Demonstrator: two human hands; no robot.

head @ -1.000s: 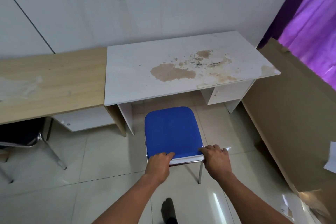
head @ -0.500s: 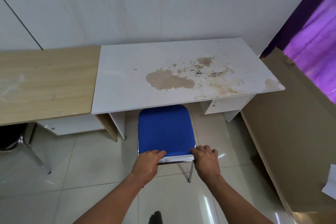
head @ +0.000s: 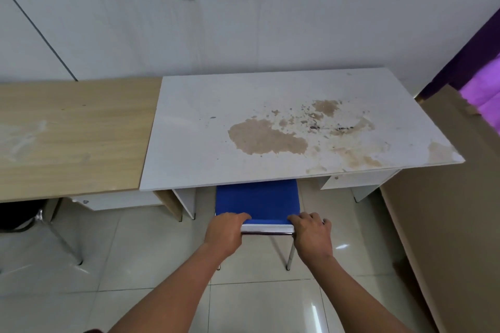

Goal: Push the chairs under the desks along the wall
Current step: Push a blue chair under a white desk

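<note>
A blue-seated chair (head: 258,201) with chrome legs stands in front of the stained white desk (head: 211,149), its far part hidden under the desktop. My left hand (head: 226,230) grips the near left corner of the seat. My right hand (head: 311,234) grips the near right corner. Left of the white desk a wooden desk (head: 73,135) stands against the same wall. A black chair (head: 16,217) sits partly under the wooden desk, with one chrome leg sticking out on the floor.
A large brown cardboard sheet (head: 446,219) leans along the right side, close to the white desk's right end. A purple curtain (head: 484,81) hangs at the far right. The floor is glossy beige tile (head: 135,265).
Both hands have pushed the blue chair forward toward the wall. Its seat was fully in front of the white desk; now the far part lies under the desktop.
</note>
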